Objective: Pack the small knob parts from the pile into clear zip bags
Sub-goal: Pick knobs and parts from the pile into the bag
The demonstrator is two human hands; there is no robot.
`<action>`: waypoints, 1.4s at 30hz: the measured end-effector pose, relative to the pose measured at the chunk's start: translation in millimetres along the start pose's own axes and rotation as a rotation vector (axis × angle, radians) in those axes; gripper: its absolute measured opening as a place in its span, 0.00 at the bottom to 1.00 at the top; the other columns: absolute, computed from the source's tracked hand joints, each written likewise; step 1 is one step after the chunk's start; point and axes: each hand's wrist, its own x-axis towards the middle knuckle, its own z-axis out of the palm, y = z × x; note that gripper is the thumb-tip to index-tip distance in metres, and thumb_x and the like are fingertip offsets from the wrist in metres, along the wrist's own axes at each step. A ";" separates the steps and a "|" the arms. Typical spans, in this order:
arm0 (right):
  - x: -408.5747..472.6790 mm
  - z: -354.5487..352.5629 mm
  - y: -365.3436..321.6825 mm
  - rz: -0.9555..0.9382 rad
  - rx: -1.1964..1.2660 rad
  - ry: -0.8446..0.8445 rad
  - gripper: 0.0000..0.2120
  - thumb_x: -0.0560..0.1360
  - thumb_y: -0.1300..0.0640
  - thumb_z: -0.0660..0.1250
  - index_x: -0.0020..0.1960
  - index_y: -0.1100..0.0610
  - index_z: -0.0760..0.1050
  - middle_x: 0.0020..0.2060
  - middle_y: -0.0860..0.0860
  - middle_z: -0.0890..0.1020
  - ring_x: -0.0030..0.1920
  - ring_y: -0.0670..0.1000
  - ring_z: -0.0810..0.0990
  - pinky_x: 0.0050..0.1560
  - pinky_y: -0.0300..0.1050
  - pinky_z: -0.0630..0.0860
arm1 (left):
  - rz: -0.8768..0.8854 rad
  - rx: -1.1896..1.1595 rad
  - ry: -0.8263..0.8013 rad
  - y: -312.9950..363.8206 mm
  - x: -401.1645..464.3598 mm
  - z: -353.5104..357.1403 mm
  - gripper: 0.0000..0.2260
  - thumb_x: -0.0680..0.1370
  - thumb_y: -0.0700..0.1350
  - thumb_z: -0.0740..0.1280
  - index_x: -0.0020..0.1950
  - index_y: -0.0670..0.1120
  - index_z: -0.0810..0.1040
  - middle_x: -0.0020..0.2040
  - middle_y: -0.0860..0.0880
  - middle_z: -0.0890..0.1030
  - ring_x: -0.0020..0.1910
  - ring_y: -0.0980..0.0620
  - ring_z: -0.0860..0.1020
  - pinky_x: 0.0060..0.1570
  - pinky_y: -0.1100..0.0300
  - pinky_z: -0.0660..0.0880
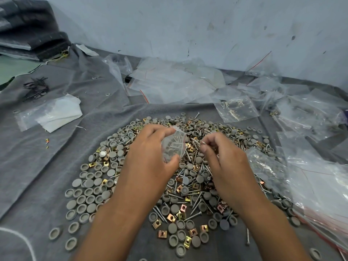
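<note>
Between the two hands, above the middle of the pile, a small clear bag (172,146) already holds grey caps and a few screws; the left hand (148,157) grips it, fingers curled over its top edge and thumb pressed against its lower side; the right hand (220,157), just beside the bag, has its fingers curled round what looks like a few screws, though the load is too small to tell surely. Under both wrists spreads the pile (169,178) of grey round caps, screws and brass square clips, lying on a grey cloth (47,166); beyond the fingertips lies a heap of empty clear bags (175,81); right of the right hand more bags (310,176) overlap the pile's edge; left of the left hand, well apart, sits a folded white sheet (60,113), and farther off a bundle of black ties (35,88).
</note>
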 end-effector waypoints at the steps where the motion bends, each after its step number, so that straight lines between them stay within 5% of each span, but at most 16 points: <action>1: -0.5 -1.0 -6.5 -0.061 0.043 0.032 0.04 0.84 0.49 0.60 0.51 0.44 0.73 0.45 0.39 0.76 0.47 0.42 0.76 0.44 0.33 0.70 | 0.006 0.002 -0.003 0.4 -0.5 0.9 0.26 0.71 0.46 0.76 0.68 0.54 0.76 0.55 0.62 0.71 0.46 0.69 0.70 0.49 0.81 0.62; 10: -4.2 9.7 -22.4 -0.294 0.058 0.137 0.07 0.80 0.58 0.70 0.56 0.55 0.83 0.53 0.46 0.82 0.55 0.41 0.79 0.55 0.33 0.75 | 0.032 0.011 -0.008 3.3 -1.6 4.0 0.24 0.72 0.49 0.75 0.68 0.54 0.77 0.55 0.63 0.70 0.47 0.72 0.69 0.51 0.81 0.62; 17: -2.6 3.5 -25.5 -0.309 0.090 0.326 0.08 0.81 0.52 0.69 0.58 0.48 0.82 0.49 0.47 0.74 0.52 0.52 0.75 0.53 0.39 0.71 | 0.030 0.027 -0.014 2.9 -2.2 3.6 0.26 0.71 0.48 0.77 0.68 0.54 0.76 0.55 0.63 0.70 0.48 0.73 0.68 0.52 0.83 0.60; 24: -2.3 12.2 -20.2 -0.268 -0.008 0.085 0.11 0.81 0.55 0.66 0.62 0.52 0.81 0.54 0.44 0.79 0.57 0.46 0.75 0.55 0.36 0.72 | 0.034 0.015 -0.006 4.5 -1.9 4.4 0.24 0.72 0.48 0.76 0.67 0.54 0.77 0.55 0.63 0.72 0.48 0.73 0.69 0.52 0.81 0.62; 31: 4.8 -6.8 -3.9 -0.091 0.029 0.211 0.06 0.81 0.55 0.67 0.55 0.45 0.78 0.50 0.37 0.76 0.48 0.38 0.76 0.49 0.28 0.71 | 0.015 -0.019 0.075 8.3 -2.3 -4.3 0.25 0.72 0.46 0.76 0.68 0.53 0.76 0.52 0.63 0.70 0.50 0.73 0.70 0.52 0.84 0.61; 35: 5.2 -5.8 11.7 0.116 -0.174 -0.078 0.06 0.80 0.50 0.67 0.56 0.42 0.78 0.49 0.36 0.76 0.51 0.40 0.76 0.56 0.42 0.79 | 0.029 -0.010 0.227 9.9 -1.1 -16.4 0.25 0.71 0.46 0.74 0.69 0.49 0.76 0.55 0.59 0.71 0.50 0.68 0.71 0.53 0.83 0.61; 37: 3.8 2.7 15.5 0.136 -0.281 -0.170 0.07 0.80 0.47 0.66 0.58 0.41 0.77 0.51 0.37 0.76 0.55 0.41 0.73 0.58 0.39 0.74 | 0.000 0.043 0.182 8.2 -1.3 -15.8 0.26 0.72 0.45 0.75 0.70 0.49 0.76 0.58 0.59 0.71 0.45 0.63 0.69 0.53 0.82 0.62; 42: 10.8 22.9 18.6 0.065 -0.394 -0.094 0.21 0.80 0.47 0.65 0.73 0.43 0.70 0.64 0.44 0.70 0.65 0.46 0.62 0.67 0.45 0.67 | 0.037 0.099 0.132 7.7 -4.3 -6.6 0.27 0.72 0.39 0.76 0.70 0.48 0.75 0.61 0.56 0.72 0.51 0.59 0.70 0.55 0.71 0.70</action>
